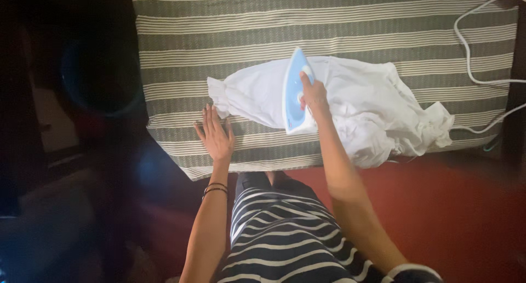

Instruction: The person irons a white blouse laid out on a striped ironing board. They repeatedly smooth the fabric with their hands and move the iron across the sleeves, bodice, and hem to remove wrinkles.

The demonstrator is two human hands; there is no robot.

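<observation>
A white garment lies crumpled on a grey and cream striped cloth spread over a surface. My right hand grips the handle of a blue and white iron, which rests on the garment's left part. My left hand lies flat on the striped cloth, fingers spread, just below the garment's gathered left end, which it does not hold.
A white cord runs along the cloth's right side. The floor to the lower right is red. The left of the view is dark, with a round dark shape. My striped clothing shows at the bottom.
</observation>
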